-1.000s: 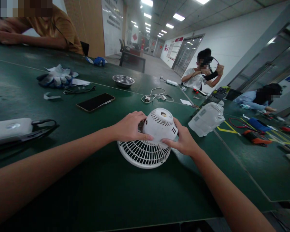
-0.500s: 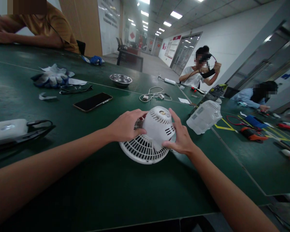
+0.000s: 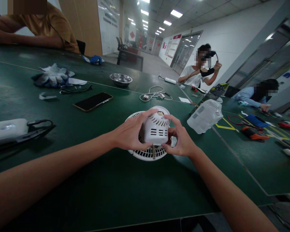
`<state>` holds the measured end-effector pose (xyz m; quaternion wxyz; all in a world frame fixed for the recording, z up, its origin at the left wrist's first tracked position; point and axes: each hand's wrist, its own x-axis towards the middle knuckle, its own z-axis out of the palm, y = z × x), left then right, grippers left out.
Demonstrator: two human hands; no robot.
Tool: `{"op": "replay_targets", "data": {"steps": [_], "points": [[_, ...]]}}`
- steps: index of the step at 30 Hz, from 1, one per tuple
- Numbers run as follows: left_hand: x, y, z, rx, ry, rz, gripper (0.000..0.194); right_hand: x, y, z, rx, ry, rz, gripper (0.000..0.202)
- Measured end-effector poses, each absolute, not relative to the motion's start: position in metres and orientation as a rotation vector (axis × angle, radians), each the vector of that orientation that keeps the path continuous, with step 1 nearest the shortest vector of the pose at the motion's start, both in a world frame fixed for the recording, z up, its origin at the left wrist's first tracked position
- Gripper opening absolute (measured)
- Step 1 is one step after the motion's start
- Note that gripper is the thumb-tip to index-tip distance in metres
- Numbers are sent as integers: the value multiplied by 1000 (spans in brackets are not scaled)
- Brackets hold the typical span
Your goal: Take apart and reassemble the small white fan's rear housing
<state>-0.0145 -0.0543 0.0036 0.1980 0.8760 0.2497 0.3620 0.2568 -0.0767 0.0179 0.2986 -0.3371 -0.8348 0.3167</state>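
Two-handed hold on a vented housing, fan grille underneath

White vented housing (image 3: pixel 157 130) sits above a round white grille (image 3: pixel 148 156), near the middle of the green table (image 3: pixel 125 196). The grille appears to lie flat, which probably gives the housing a broad, steady base. Slots face the wearer; a hole shows in the crown.

Left hand (image 3: pixel 134 132) curves round the housing's left side, thumb at the lower front edge, fingers up toward the crown. Right hand (image 3: pixel 182 137) pinches the opposite side: index finger by the top rim, thumb low in front, palm standing off the surface. Gripping from both sides likely stops a smooth, rounded form from twisting or tipping. Whether housing and grille are joined: cannot tell, since the hands hide much of the seam.

Translucent white shell (image 3: pixel 205 117) stands apart, just beyond the right hand, perhaps set there to leave elbow room. Phone (image 3: pixel 93 101), white cable (image 3: pixel 157 95) and metal bowl (image 3: pixel 120 80) lie farther off, past the grille; that spacing seems to keep the near stretch free for the forearms.
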Motion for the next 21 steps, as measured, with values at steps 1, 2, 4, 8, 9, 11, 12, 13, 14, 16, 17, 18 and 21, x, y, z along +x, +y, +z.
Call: {"op": "replay_targets", "data": {"steps": [1,2,4,8,9,11,12,13,14,16,17,18,21], "points": [[-15,-53,3,2475,692,1008,112,257,-77,18,-884,-2215,844,97],[-16,-53,3,2488,687,1006,109,257,-77,19,-878,-2213,851,97],[-17,-51,3,2494,681,1004,106,256,-78,20,-877,-2211,871,96],[-17,-50,4,2498,674,1003,104,255,-81,23,-904,-2208,908,99],[-17,-50,4,2496,673,1004,104,255,-82,24,-918,-2204,906,100],[-17,-50,4,2492,680,1010,103,254,-84,24,-947,-2191,903,100],[-17,-50,5,2489,683,1011,103,253,-84,25,-959,-2183,908,99],[-18,-50,5,2485,684,1007,103,252,-85,25,-968,-2176,922,97],[-19,-50,6,2480,684,997,103,252,-85,26,-973,-2168,941,96],[-21,-49,8,2473,681,967,104,251,-86,29,-974,-2157,985,93],[-22,-48,8,2471,683,951,106,251,-86,30,-973,-2158,1005,93],[-23,-48,9,2471,689,937,107,251,-86,31,-972,-2163,1019,92],[-23,-46,8,2482,726,913,110,253,-86,32,-971,-2188,1019,90]]}}
